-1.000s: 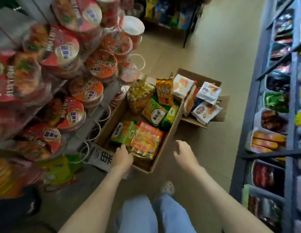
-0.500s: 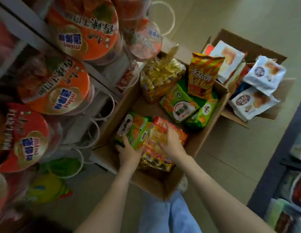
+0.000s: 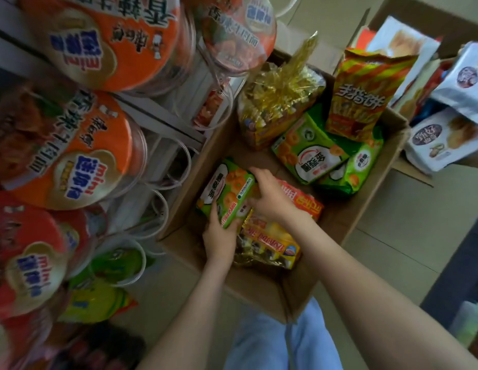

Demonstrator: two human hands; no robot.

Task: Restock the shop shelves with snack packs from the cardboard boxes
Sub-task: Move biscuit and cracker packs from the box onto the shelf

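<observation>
Head view: the left hand (image 3: 219,236) grips the near end of a green snack pack (image 3: 227,190), fingers curled under its lower edge. The right hand (image 3: 269,196) is clamped over the pack's far corner, fingers hooked round the top edge. The pack lies inside the cardboard box (image 3: 366,209), at its near-left corner, partly over a gold-wrapped pack (image 3: 269,244) and beside an orange pack (image 3: 304,198). At the far end of the box stand more green packs (image 3: 309,153) and a striped orange pack (image 3: 360,94). Left of the box rises the shelf (image 3: 157,121), loaded with noodle cups (image 3: 72,150). Just right of the box is a second box (image 3: 416,169) holding white packs. Step in hand — pick-up: both hands have the pack, but it is not yet out of the box. Next move, as judged: lift it clear of the box wall, then carry it left to the shelf — with a light grip, since the bag will likely crush.
</observation>
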